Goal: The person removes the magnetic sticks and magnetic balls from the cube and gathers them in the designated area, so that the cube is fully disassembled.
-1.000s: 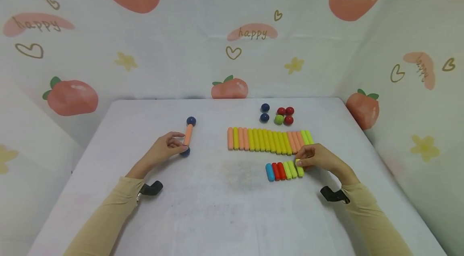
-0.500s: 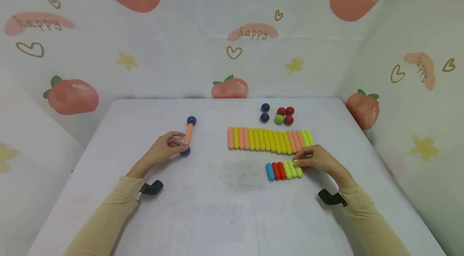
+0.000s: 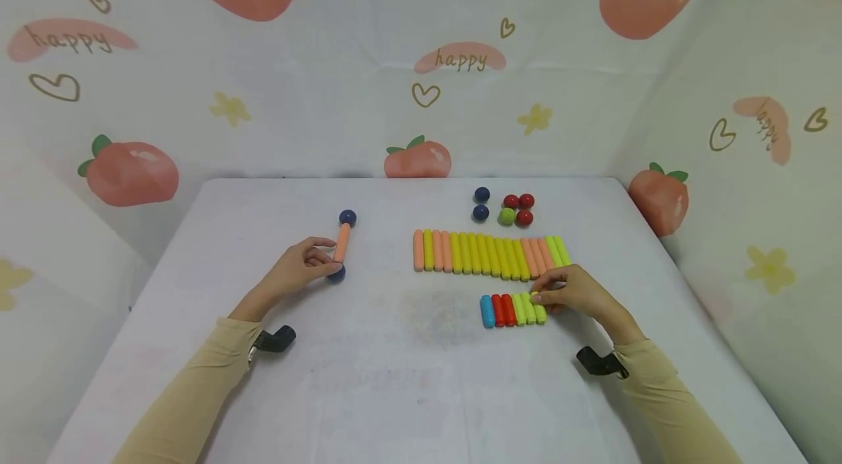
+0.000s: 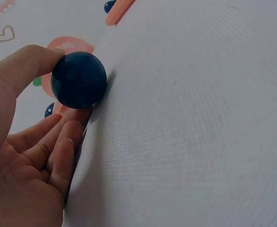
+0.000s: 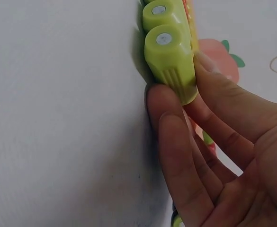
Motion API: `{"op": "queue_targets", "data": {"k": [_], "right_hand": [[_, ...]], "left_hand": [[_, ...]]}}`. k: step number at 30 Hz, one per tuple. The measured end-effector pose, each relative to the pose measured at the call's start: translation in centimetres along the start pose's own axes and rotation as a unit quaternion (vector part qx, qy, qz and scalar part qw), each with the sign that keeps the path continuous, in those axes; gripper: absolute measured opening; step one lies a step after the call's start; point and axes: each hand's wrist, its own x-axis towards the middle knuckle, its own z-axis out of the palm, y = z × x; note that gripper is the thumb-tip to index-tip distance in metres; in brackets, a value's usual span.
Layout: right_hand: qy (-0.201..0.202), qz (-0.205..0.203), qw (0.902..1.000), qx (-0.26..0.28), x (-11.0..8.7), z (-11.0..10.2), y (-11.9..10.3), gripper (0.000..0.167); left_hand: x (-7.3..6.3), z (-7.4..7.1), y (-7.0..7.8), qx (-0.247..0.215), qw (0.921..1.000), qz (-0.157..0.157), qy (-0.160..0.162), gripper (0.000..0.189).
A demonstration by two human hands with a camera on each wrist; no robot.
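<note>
In the head view my left hand (image 3: 299,268) pinches a dark blue ball (image 4: 79,80) between thumb and index finger, at the near end of an orange magnetic stick (image 3: 342,242). A second dark blue ball (image 3: 347,218) sits at that stick's far end. Over on the right, my right hand (image 3: 571,292) pinches a short light green magnetic stick (image 5: 170,61) with a metal disc in its end. This stick lies at the right end of a short row, alongside other light green sticks (image 3: 524,309), two red sticks (image 3: 503,310) and a blue stick (image 3: 487,311).
Behind the short row lies a longer row of yellow sticks (image 3: 484,254) and orange ones, with light green sticks (image 3: 558,249) at its right end. Farther back are two blue balls (image 3: 481,213), several red balls (image 3: 524,218) and a green ball (image 3: 506,216). Patterned cloth surrounds the white table (image 3: 368,383).
My right hand has moved left, bringing its green stick in against the short row, which has shifted slightly left. My left hand stays at the blue ball.
</note>
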Motion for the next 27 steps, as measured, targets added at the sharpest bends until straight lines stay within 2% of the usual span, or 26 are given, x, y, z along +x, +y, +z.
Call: {"op": "queue_targets", "data": {"k": [13, 18, 22, 27], "right_hand": [[0.001, -0.010, 0.9998, -0.015, -0.3, -0.1, -0.5, 0.033], [0.014, -0.010, 0.9993, -0.032, -0.3, -1.0, -1.6, 0.035], [0.014, -0.026, 0.9992, -0.028, 1.2, -1.5, -4.6, 0.040], [-0.016, -0.100, 0.9945, 0.026, 4.9, 0.5, -11.4, 0.038]], "left_hand": [[-0.3, 0.0, 0.4, 0.002, 1.0000, 0.002, 0.002, 0.064], [-0.2, 0.2, 0.4, -0.001, 1.0000, -0.004, 0.000, 0.065], [0.0, 0.3, 0.6, 0.004, 0.9992, -0.039, 0.007, 0.067], [0.6, 0.6, 1.2, 0.024, 0.9952, -0.089, 0.032, 0.067]]}}
